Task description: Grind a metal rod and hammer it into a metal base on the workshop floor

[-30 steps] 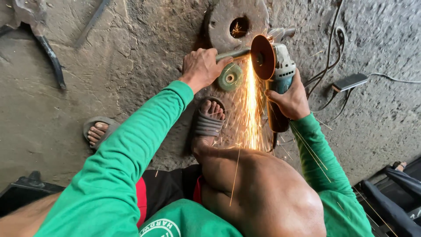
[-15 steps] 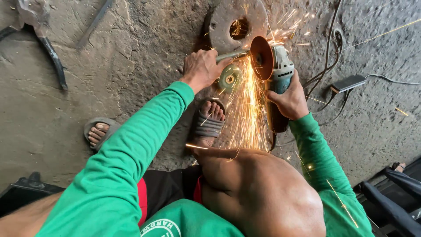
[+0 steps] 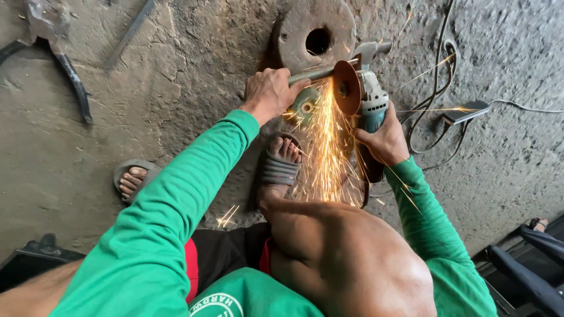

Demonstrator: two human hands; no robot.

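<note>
L hand (image 3: pixel 269 93) extended fwd, clenched on metal rod (image 3: pixel 320 73), R hand (image 3: pixel 385 141) gripping angle grinder (image 3: pixel 365 103), disc on rod betw. hands, sparks (image 3: pixel 326 152) falling toward sandalled foot (image 3: pixel 281 164), round plate (image 3: pixel 317 35) beyond, cables (image 3: pixel 437 88) R of grinder

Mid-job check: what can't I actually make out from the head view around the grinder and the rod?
- Contact of the grinder disc with the metal rod: veiled by sparks, head view.
- Right hand grip on the angle grinder: fingers wrap out of sight.
- Rod end inside the left hand: covered by the fist.
- Green disc: partly behind sparks.
- Cables: cut off by the top edge.
</note>
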